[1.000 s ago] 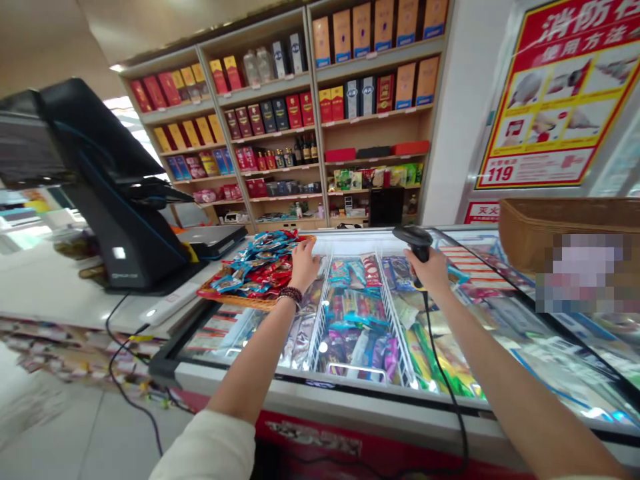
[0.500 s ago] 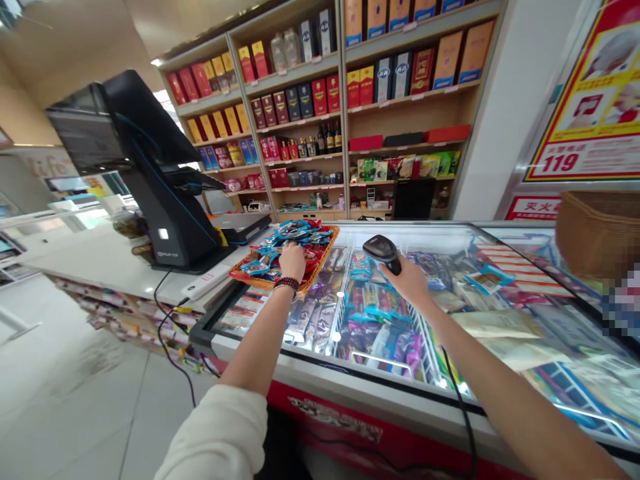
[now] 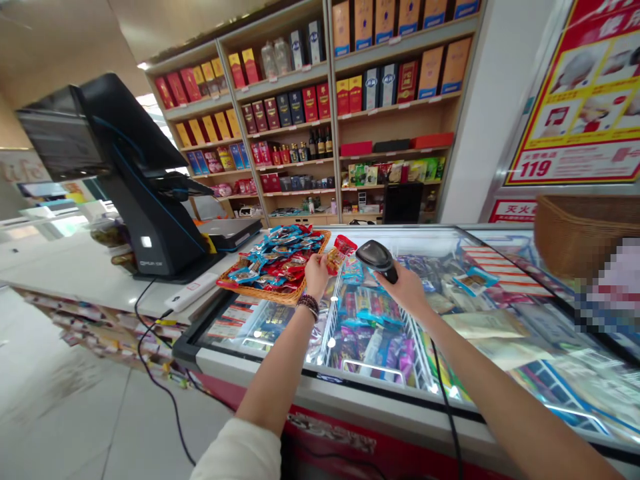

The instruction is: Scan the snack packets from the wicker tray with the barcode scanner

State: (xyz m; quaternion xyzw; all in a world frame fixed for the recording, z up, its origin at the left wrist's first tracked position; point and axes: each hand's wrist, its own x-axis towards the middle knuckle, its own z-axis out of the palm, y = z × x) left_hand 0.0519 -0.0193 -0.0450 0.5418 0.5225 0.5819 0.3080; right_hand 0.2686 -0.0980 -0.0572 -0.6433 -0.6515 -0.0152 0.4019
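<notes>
My left hand (image 3: 316, 275) is closed on a small red snack packet (image 3: 342, 248), held just past the right edge of a wicker basket (image 3: 285, 295). Heaped in that basket are many small blue and red snack packets (image 3: 283, 250). My right hand (image 3: 406, 288) grips a black barcode scanner (image 3: 376, 257) by its handle, its head pointing left toward the packet. From the scanner a black cable (image 3: 443, 373) runs down over the freezer's front edge. Both hands are above the glass top of a chest freezer (image 3: 250, 360).
Bagged ice treats (image 3: 373, 303) fill wire baskets under the glass. At left, a black checkout terminal (image 3: 145, 193) stands on a white counter (image 3: 60, 257), beside a white power strip (image 3: 191, 292). A brown wicker basket (image 3: 583, 230) sits at the right. Shelves of boxed bottles (image 3: 300, 107) line the back.
My left hand has come out of the basket's pile and moved right, now with a red packet in it. My right hand still holds the scanner; the view has shifted slightly.
</notes>
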